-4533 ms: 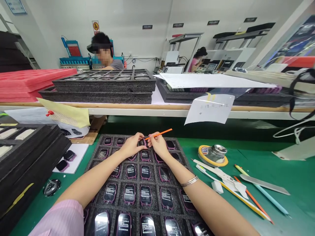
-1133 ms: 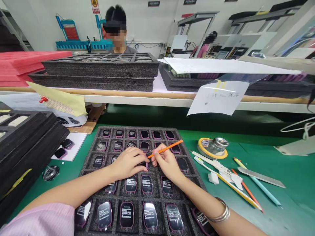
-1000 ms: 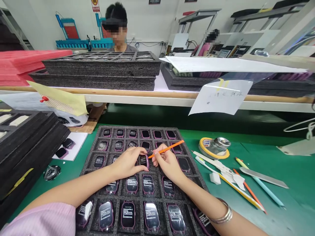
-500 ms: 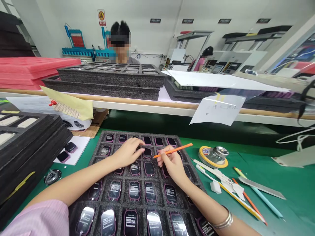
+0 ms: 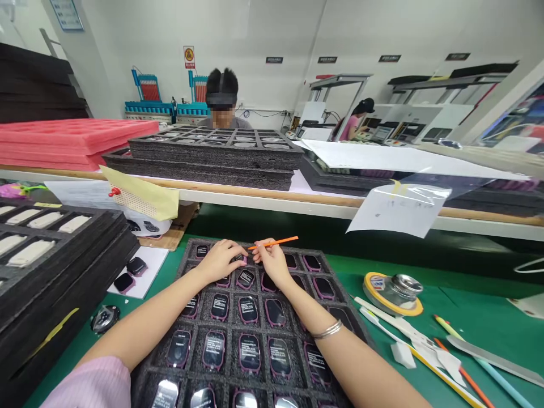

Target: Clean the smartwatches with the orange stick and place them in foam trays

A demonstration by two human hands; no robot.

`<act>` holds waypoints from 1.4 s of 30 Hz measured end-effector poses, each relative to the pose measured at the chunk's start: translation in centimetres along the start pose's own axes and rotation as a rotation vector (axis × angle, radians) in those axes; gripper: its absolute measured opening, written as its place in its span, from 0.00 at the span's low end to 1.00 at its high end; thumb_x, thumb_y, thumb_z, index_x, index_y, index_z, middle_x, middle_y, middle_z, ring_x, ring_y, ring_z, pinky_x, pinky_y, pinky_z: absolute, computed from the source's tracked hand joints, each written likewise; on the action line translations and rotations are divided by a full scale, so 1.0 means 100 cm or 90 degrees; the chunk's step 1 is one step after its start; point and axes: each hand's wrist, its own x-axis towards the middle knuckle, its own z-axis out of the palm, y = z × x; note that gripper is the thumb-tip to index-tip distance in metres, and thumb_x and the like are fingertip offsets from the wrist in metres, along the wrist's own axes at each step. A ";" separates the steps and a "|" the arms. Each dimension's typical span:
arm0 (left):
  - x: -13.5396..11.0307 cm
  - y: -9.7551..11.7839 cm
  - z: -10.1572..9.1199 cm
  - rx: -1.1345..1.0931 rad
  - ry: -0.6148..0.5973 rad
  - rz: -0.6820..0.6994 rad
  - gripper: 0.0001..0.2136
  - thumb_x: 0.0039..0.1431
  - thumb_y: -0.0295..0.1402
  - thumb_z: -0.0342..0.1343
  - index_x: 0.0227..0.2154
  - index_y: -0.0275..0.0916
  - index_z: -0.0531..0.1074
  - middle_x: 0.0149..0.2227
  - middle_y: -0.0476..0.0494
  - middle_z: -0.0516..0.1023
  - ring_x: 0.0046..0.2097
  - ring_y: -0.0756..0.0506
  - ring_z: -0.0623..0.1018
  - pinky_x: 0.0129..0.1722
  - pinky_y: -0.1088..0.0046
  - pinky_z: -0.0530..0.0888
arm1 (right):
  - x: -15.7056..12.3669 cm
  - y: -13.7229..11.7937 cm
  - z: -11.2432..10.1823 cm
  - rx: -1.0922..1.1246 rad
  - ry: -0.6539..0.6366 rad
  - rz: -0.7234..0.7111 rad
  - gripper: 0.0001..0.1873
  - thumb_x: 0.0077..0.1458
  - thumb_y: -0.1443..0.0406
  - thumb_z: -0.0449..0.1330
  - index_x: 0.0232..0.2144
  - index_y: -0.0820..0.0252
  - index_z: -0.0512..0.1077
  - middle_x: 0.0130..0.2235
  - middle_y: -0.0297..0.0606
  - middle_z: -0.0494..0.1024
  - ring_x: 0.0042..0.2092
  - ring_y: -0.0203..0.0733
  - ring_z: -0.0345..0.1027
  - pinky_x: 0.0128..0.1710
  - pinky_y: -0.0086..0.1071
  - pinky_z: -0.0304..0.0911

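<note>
A black foam tray [image 5: 232, 294] holds rows of purple-framed smartwatches, many with lit text on their screens. My left hand [image 5: 220, 260] reaches across its far rows, thumb and fingers closed around the edges of a smartwatch [image 5: 241, 257] in the farthest row. Pinched in my right hand [image 5: 272, 262] is a thin orange stick [image 5: 283, 241], its tip pointing left close to that watch. Just nearer, another smartwatch [image 5: 245, 278] lies slightly turned in its compartment, showing text. My fingers partly cover the held watch.
At the right lie a tape roll with a glass-and-metal bottle [image 5: 393, 292], a white toothbrush-like tool [image 5: 408, 337] and a blade [image 5: 497, 357]. Stacked foam trays [image 5: 80, 266] stand left, near two loose watches [image 5: 130, 275]. A shelf [image 5: 272, 199] crosses ahead; a person [image 5: 221, 102] sits behind it.
Both hands have moved to the farthest row, and the orange stick has shifted left with my right hand. The whole view has tilted up and turned left.
</note>
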 end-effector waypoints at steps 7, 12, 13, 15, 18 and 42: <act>0.001 -0.002 0.007 -0.068 0.030 -0.047 0.13 0.61 0.34 0.62 0.48 0.42 0.71 0.49 0.42 0.78 0.52 0.39 0.77 0.55 0.56 0.72 | -0.004 0.009 -0.003 0.003 -0.027 0.005 0.18 0.65 0.57 0.60 0.52 0.62 0.71 0.49 0.41 0.76 0.44 0.41 0.74 0.42 0.40 0.74; 0.002 -0.001 0.009 -0.101 0.037 -0.083 0.19 0.58 0.32 0.64 0.50 0.41 0.66 0.50 0.40 0.77 0.53 0.38 0.78 0.55 0.56 0.73 | -0.003 0.007 -0.003 -0.015 -0.037 0.018 0.17 0.65 0.57 0.60 0.51 0.62 0.71 0.47 0.41 0.77 0.42 0.40 0.75 0.41 0.38 0.74; 0.002 -0.001 0.009 -0.105 0.036 -0.085 0.18 0.58 0.31 0.64 0.49 0.41 0.66 0.50 0.40 0.77 0.53 0.38 0.78 0.55 0.56 0.73 | -0.003 0.007 -0.003 -0.019 -0.038 0.021 0.17 0.65 0.57 0.60 0.51 0.62 0.71 0.47 0.40 0.77 0.42 0.40 0.74 0.41 0.38 0.74; 0.002 0.000 0.009 -0.107 0.036 -0.087 0.16 0.58 0.31 0.64 0.47 0.41 0.66 0.49 0.41 0.77 0.52 0.38 0.78 0.54 0.57 0.74 | -0.003 0.006 -0.003 -0.027 -0.038 0.024 0.17 0.65 0.57 0.60 0.51 0.62 0.71 0.47 0.40 0.77 0.42 0.40 0.74 0.40 0.38 0.74; 0.001 0.000 0.009 -0.105 0.040 -0.088 0.14 0.58 0.32 0.63 0.45 0.41 0.67 0.47 0.42 0.77 0.51 0.38 0.78 0.53 0.57 0.74 | -0.003 0.005 -0.003 -0.037 -0.039 0.023 0.17 0.65 0.57 0.60 0.51 0.62 0.71 0.47 0.40 0.77 0.42 0.40 0.74 0.40 0.38 0.74; -0.035 0.030 -0.012 -0.005 -0.065 0.080 0.15 0.65 0.46 0.57 0.47 0.42 0.76 0.47 0.40 0.79 0.52 0.40 0.75 0.56 0.60 0.69 | -0.053 -0.013 -0.008 0.025 -0.069 0.007 0.13 0.66 0.57 0.59 0.41 0.64 0.72 0.32 0.31 0.75 0.27 0.30 0.68 0.27 0.27 0.69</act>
